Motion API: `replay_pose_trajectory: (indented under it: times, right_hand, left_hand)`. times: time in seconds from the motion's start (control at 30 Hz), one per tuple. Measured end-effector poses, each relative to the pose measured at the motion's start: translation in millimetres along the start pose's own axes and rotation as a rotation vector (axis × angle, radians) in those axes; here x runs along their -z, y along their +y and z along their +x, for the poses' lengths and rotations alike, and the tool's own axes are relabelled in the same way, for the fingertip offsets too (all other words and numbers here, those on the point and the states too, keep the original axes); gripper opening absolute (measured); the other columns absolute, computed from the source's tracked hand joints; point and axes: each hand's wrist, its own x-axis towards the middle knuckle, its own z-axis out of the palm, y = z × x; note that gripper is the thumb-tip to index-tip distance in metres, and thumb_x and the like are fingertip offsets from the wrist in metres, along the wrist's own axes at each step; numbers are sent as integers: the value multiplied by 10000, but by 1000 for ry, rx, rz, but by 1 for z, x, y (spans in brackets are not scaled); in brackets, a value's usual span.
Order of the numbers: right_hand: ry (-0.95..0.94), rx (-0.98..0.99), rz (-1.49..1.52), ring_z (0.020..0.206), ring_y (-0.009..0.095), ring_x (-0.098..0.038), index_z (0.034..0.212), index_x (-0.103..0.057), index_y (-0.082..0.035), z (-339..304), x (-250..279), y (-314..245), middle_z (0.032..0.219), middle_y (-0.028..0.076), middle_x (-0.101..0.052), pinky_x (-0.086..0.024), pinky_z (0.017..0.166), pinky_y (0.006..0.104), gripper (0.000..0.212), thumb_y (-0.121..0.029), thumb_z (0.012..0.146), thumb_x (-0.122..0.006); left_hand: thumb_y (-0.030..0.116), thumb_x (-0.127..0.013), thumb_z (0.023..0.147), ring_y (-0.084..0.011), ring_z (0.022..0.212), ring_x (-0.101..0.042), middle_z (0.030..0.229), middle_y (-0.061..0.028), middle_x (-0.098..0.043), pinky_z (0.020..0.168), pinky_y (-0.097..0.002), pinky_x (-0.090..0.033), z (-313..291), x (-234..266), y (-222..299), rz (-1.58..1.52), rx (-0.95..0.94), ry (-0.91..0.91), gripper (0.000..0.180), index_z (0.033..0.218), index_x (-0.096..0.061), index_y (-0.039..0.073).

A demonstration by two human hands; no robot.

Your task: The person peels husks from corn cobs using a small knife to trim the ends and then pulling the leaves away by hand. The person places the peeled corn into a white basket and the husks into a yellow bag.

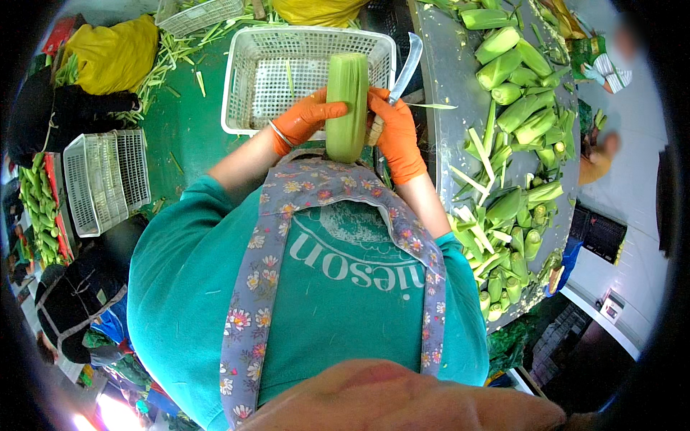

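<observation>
One ear of corn, green in its leaves, is standing between the two hands, just before the wearer's flowered apron. The left hand, in an orange glove, is gripping its side, half closed, thumb lying across the front. The right hand, gloved alike, is clasping the handle of a curved knife, its blade pointing away from the body and clear of the ear; whether those fingers are also touching the leaves is hard to tell. Trimming seems to be the step in hand; a next cut would be calling for a firm left grip, fingers out of the blade's path. Beyond the hands, a white crate is sitting. To their right, a grey table is bearing many similar ears. Nearer the body, the teal shirt is showing pale printed lettering around an emblem, upside down here and partly covered by the apron.
</observation>
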Motion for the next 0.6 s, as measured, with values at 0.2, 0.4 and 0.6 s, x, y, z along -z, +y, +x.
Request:
replay_pose_trajectory:
  times: [0.2,0.4,0.6]
  right_hand:
    - [73,186,-242,770,77,-579,998,-699,-29,-12,-15,-19,848,-20,-645,-472,704,230,139,-114,892,-671]
    - [121,471,-546,735,64,-585,980,-694,-17,-18,-16,-20,809,-3,-663,-469,667,230,133,-96,873,-690]
    - [58,244,-360,725,75,-592,927,-682,-6,-22,-9,-25,805,12,-674,-478,665,246,114,-101,864,-691]
  left_hand:
    - [260,-686,885,-223,1144,-588,1249,-79,-614,995,-391,-463,-2,0,-25,-190,146,136,517,1337,-524,68]
    - [155,-736,844,-197,1099,-590,1192,-54,-628,976,-342,-458,-2,1,-33,30,144,196,521,1315,-532,68]
    - [131,-749,834,-197,1135,-573,1228,-55,-617,1011,-351,-434,-4,-9,-28,134,169,241,601,1371,-486,80]
